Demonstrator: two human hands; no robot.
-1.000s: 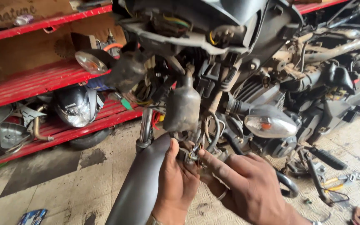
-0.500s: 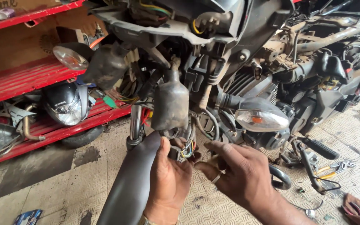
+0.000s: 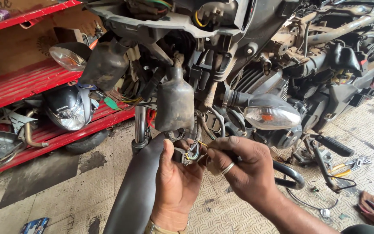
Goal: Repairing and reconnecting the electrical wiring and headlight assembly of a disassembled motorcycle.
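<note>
Where both hands (image 3: 176, 184) (image 3: 243, 173) meet, fingers hide the wire connector (image 3: 186, 155).

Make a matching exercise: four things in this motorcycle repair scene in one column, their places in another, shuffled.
Things:
1. wire plug
2. pliers
3. turn signal
4. headlight

Places:
A. on the red shelf at left
B. on the bike, above the right hand
C. on the floor at right
D. between the left hand and the right hand

Pairs: 1-D, 2-C, 3-B, 4-A
</note>
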